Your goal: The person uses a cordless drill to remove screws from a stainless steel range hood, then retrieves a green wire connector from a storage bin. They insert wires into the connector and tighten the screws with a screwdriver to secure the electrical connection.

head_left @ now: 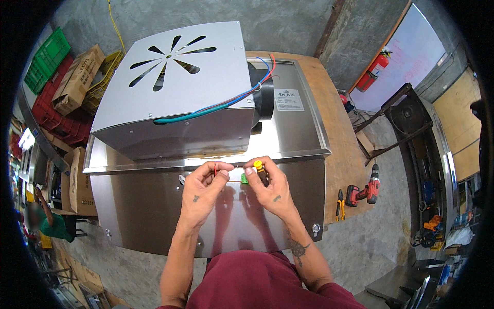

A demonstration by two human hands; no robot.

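Crates stand at 10 o'clock of the view: a green crate (47, 59), red crates (56, 116) under it and a yellow crate (105, 77) beside them; what is inside them I cannot tell. Between the green and the yellow crate lies a long brown carton (77, 77), tilted, and one more brown carton (80, 180) stands at 9 o'clock, near the floor.

On the steel sheet (290, 123), at 1 o'clock from the hands, a white rectangular label (288, 100) is stuck flat. Next to it the big steel fan housing (175, 87) rests on the wooden table (342, 154), with a blue and red cable (216, 107) lying over its top.

The left hand (203, 193) is closed in a pinch on a thin red wire (215, 169). The right hand (267, 185) pinches a small green connector (244, 178) and holds a yellow-handled tool (258, 166) against it. Both hands are close together, just above the front steel panel (154, 206).

At 3 o'clock a red drill (364, 190) and pliers (339, 203) lie on the table edge. A red fire extinguisher (374, 69) hangs at 2 o'clock
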